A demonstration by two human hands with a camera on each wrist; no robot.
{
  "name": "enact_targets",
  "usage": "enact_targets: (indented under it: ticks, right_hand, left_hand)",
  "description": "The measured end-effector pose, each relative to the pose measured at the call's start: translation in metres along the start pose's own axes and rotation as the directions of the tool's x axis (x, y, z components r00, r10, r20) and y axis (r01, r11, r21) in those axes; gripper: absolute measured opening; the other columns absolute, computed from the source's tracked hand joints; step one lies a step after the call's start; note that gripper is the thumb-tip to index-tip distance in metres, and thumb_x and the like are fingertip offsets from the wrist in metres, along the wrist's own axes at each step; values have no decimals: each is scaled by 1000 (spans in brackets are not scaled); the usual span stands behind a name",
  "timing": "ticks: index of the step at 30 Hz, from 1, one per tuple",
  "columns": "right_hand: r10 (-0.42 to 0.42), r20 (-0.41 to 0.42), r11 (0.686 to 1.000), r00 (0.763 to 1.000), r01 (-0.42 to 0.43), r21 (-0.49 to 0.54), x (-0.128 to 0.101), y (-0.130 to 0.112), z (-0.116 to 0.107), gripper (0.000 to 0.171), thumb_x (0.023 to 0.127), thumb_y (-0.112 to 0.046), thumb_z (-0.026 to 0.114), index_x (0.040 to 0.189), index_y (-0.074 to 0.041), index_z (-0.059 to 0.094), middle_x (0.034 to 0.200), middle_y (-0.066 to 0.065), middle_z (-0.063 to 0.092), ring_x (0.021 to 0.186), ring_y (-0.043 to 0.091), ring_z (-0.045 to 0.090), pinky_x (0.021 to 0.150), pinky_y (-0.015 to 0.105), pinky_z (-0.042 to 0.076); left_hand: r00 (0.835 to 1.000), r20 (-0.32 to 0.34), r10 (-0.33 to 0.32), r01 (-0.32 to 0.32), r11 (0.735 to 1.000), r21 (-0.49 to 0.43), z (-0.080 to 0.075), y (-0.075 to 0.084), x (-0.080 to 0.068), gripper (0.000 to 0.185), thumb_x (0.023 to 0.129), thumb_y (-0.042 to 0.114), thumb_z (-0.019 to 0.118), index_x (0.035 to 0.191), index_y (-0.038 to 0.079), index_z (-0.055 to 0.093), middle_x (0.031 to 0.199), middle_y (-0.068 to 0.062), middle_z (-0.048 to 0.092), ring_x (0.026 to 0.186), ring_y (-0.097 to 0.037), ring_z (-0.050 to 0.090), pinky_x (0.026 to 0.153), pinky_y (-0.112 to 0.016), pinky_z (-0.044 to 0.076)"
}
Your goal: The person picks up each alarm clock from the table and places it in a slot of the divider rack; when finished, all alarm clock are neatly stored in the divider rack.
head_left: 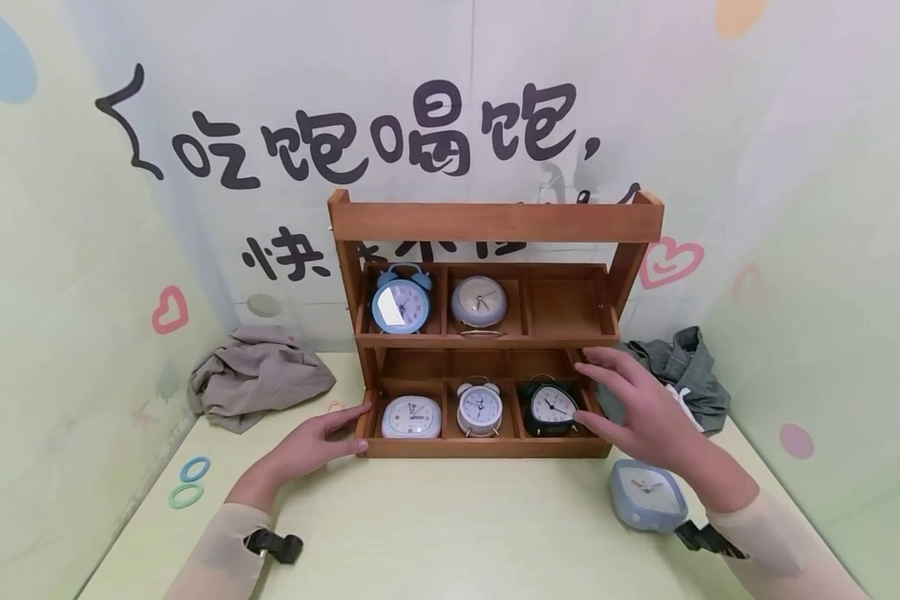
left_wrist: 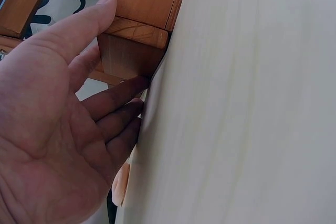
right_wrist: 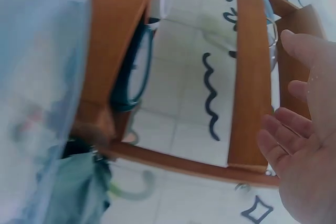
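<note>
A two-tier wooden shelf [head_left: 487, 448] stands on the table, and my left hand [head_left: 311, 446] holds its lower left corner. In the left wrist view the thumb lies on that corner, with the other fingers beside it, close to the tabletop. My right hand [head_left: 641, 408] is spread at the shelf's lower right end, near a black alarm clock [head_left: 551, 406]; nothing is in its grasp. Beside the black one sit a white twin-bell clock [head_left: 480, 408] and a white rounded clock [head_left: 411, 417]. Above are a blue twin-bell clock [head_left: 401, 305] and a round grey clock [head_left: 479, 302].
A blue-grey square clock [head_left: 648, 495] lies on the table under my right forearm. Crumpled cloths, one brown [head_left: 255, 377] and one dark grey [head_left: 690, 375], flank the shelf. A blue ring [head_left: 195, 469] and a green ring [head_left: 186, 496] lie at left.
</note>
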State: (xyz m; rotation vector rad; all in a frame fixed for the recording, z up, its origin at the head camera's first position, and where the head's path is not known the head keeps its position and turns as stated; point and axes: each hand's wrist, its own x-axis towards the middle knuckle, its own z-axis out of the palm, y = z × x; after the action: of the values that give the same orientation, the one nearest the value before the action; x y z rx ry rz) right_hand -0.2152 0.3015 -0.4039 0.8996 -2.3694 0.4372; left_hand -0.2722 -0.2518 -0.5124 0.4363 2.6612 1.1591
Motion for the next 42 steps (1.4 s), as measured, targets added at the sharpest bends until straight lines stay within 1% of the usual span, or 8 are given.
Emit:
enact_targets:
  ticks: [5, 9, 14, 18, 23, 28, 37, 42]
  right_hand:
    - [53, 26, 999, 998, -53, -2, -26, 5, 4, 76, 81, -25, 102, 149, -12, 69, 158, 13, 58, 138, 34, 61, 111, 28, 54]
    - [97, 57, 994, 994, -99, 36, -46, 9, 8, 73, 84, -25, 101, 148, -14, 69, 154, 9, 60, 133, 31, 63, 110, 9, 41]
    - [160, 116, 983, 980, -169, 72, -66, 11, 12, 69, 86, -29, 100, 147, -16, 70, 151, 3, 61, 130, 28, 64, 103, 16, 50]
    - [179, 164, 977, 970, -194, 84, -76, 14, 13, 68, 87, -33, 99, 145, -14, 71, 150, 6, 62, 129, 31, 66, 98, 42, 61]
    - [221, 267, 960, 938, -257, 108, -88, 20, 11, 68, 90, -44, 95, 146, -15, 71, 149, 10, 64, 130, 39, 65, 97, 67, 58]
    - [278, 335, 933, 900, -335, 127, -104, 29, 11, 66, 91, -46, 93, 146, -17, 72, 148, 7, 66, 130, 37, 66, 100, 59, 60]
    - [286, 374, 923, 882, -358, 139, -118, 41, 8, 72, 84, -44, 99, 145, -18, 71, 148, 11, 67, 133, 40, 60, 99, 51, 59]
    - [281, 406, 915, 870, -370, 160, -122, 44, 5, 72, 81, -45, 100, 143, -18, 73, 143, 6, 70, 130, 32, 61, 97, 45, 58]
  left_hand:
    - [1000, -7, 10, -10, 1000, -1, 0, 0, -1, 76, 99, 63, 79, 167, 39, 54, 175, -12, 44, 165, -44, 30, 130, -72, 26]
    - [1000, -7, 21, -21, 1000, 4, 0, 0, -1, 75, 100, 62, 79, 166, 39, 54, 175, -13, 44, 164, -45, 32, 129, -72, 28]
    - [1000, -6, 21, -21, 1000, 11, 0, 0, 0, 74, 100, 62, 78, 166, 39, 54, 175, -13, 44, 164, -46, 31, 128, -73, 28]
    - [1000, -6, 21, -21, 1000, 7, 0, -2, 1, 74, 100, 62, 78, 166, 38, 54, 175, -14, 44, 164, -47, 30, 128, -74, 27]
    - [1000, -8, 13, -13, 1000, 2, 0, -2, -1, 74, 100, 61, 79, 166, 38, 55, 175, -15, 44, 164, -47, 31, 128, -74, 28]
    - [1000, -8, 16, -16, 1000, -1, 2, -2, -1, 74, 100, 61, 79, 166, 38, 55, 174, -14, 45, 164, -47, 31, 128, -73, 28]
    - [1000, -14, 10, -10, 1000, -14, 3, -2, -3, 74, 100, 60, 79, 166, 37, 55, 174, -14, 45, 165, -46, 29, 129, -72, 27]
    - [1000, -18, 13, -13, 1000, -12, 3, 0, -2, 74, 100, 61, 79, 166, 38, 55, 174, -14, 44, 165, -47, 29, 129, -73, 27]
